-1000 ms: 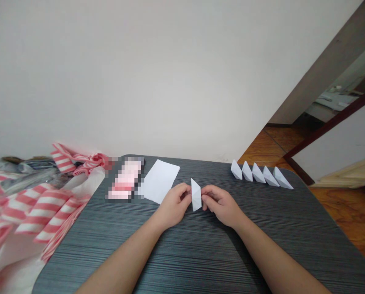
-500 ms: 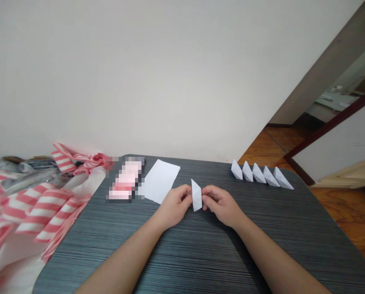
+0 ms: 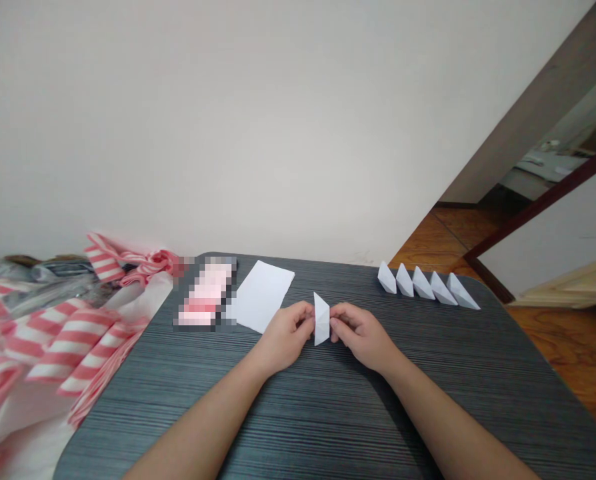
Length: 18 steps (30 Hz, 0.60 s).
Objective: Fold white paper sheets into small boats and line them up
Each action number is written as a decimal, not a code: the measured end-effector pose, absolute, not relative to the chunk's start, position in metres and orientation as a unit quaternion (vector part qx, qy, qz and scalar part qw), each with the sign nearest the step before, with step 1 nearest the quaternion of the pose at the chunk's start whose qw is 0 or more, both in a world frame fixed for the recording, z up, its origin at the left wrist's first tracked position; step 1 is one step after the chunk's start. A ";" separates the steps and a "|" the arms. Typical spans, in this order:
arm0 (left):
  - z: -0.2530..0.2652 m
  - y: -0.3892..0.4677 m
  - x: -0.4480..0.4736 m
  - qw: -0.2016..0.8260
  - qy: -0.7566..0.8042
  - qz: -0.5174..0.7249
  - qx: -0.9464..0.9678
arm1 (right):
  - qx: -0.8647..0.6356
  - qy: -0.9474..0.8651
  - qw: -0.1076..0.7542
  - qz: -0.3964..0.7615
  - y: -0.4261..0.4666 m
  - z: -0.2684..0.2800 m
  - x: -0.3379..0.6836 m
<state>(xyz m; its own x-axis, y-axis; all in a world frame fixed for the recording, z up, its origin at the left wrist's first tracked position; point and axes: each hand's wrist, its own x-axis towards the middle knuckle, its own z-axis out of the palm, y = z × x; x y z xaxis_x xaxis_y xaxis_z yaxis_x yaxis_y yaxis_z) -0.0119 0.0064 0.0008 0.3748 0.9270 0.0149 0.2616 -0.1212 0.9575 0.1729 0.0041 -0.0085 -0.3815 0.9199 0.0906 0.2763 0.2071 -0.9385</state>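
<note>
A folded white paper boat (image 3: 321, 320) is held on end between my two hands, its long side running away from me. My left hand (image 3: 289, 333) pinches its left side with thumb and fingers. From the right, my right hand (image 3: 359, 332) grips the opposite edge the same way. Several similar paper boats (image 3: 421, 285) stand in a slanted row at the back right of the table. Beyond my left hand lies a stack of white paper sheets (image 3: 264, 293), partly covered by that hand.
The dark wood-grain table (image 3: 298, 427) meets a pale wall (image 3: 298, 133) at its back. A blurred-out pinkish flat object (image 3: 208, 293) lies at the back left. Red-and-white striped cloth (image 3: 63, 333) is heaped left of the table. Wooden floor (image 3: 568, 340) shows at right.
The paper boat in my hands has turned slightly, so its near face looks a little wider. My hands have barely moved.
</note>
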 end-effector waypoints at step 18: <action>-0.002 0.007 -0.011 0.439 0.462 0.331 0.696 | -0.491 -0.705 0.383 0.338 0.002 -0.009 0.166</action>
